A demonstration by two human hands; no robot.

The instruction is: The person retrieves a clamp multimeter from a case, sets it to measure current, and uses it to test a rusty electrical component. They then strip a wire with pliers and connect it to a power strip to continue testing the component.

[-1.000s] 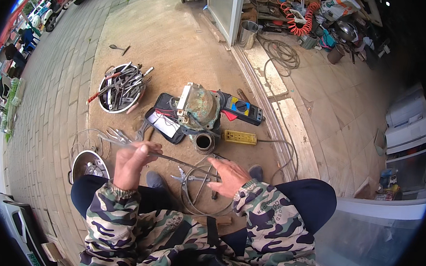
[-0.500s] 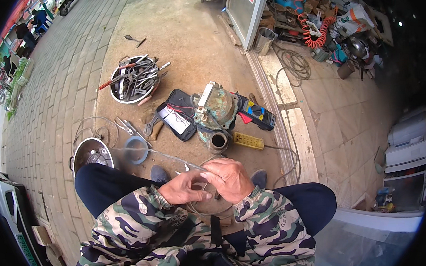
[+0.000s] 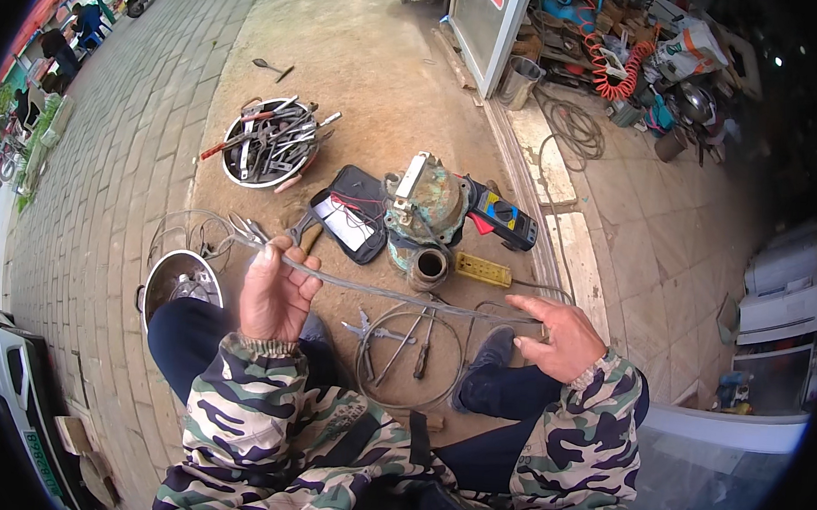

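Note:
My left hand (image 3: 278, 298), left of centre, pinches a long grey cable (image 3: 396, 296). The strand runs across to my right hand (image 3: 562, 338), whose thumb and fingers grip it with the index finger stretched out. Beyond it stand a corroded green pump body (image 3: 426, 214) with an open pipe mouth, a digital clamp meter (image 3: 506, 214) and an open black case (image 3: 351, 239) with red leads. A yellow power strip (image 3: 483, 271) lies beside the pump. Below the cable, a wire loop (image 3: 460, 363) surrounds screwdrivers (image 3: 422, 358); pliers (image 3: 379, 334) lie at its left.
A tool-filled bowl (image 3: 269, 150) and a metal pot (image 3: 152, 305) stand left. A glass door (image 3: 473, 34), door track (image 3: 551, 255), coiled hose (image 3: 578, 134) and piled equipment (image 3: 667, 74) are right. Two people (image 3: 62, 58) are at far left, near parked vehicles.
My hands came together, then moved apart, left hand up-left and right hand out to the right, stretching the cable between them. My right knee and foot shifted; the view tilted slightly.

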